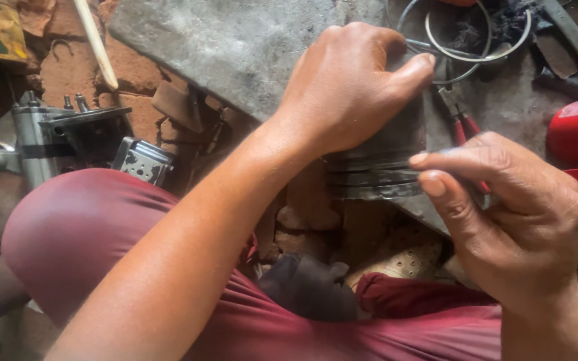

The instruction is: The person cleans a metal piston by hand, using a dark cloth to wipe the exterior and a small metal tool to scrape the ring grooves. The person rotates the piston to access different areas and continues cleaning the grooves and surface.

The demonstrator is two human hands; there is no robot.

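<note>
Fingers of my left hand (349, 87) are clamping over the grey piston (379, 167) at the slab's (235, 47) near edge; my right hand's (510, 214) fingers are pinching its ring groove.

Grey grooved piston (377, 175), upright on slab edge.

Grey metal slab (235, 47) w/ piston (379, 170), wire rings (479, 37), red-handled pliers (463, 124)

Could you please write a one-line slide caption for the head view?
Left hand grips a grooved piston on a metal slab while right hand works at its grooves, rings lying behind.
</note>
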